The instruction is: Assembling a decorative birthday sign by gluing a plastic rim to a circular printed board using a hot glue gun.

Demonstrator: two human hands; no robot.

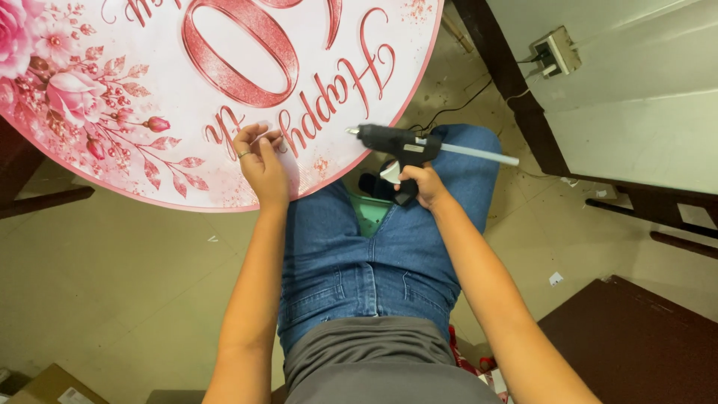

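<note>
The round sign (pixel 149 97) is the landmark here: a big white disc with a pink rim, pink roses and leafy sprays on its left part, and glittery rose-coloured script and large numerals across its face. It rests tilted against the person's knees, its lower edge over the blue jeans (pixel 359 254), probably so the face is within easy reach of both arms.

The left hand (pixel 260 157) lies on the sign near its lower rim, just beside the script. Its fingers are curled in with the tips pressed together, as if pinching something small against the surface; what it pinches is too small to tell. A ring shows on one finger.

To the right of the sign, just off its rim, the right hand (pixel 422 183) is closed around the grip of a black glue gun (pixel 393 141). The nozzle points left toward the sign's edge and a white glue stick (pixel 479 155) juts out the back, which keeps the tip aimed at the spot the other hand tends.

Further right of the sign, a white power socket (pixel 555 52) sits on a pale wall, a thin cord trailing across the floor (pixel 112 284). Below, a dark brown counter (pixel 636 337) corner shows.
</note>
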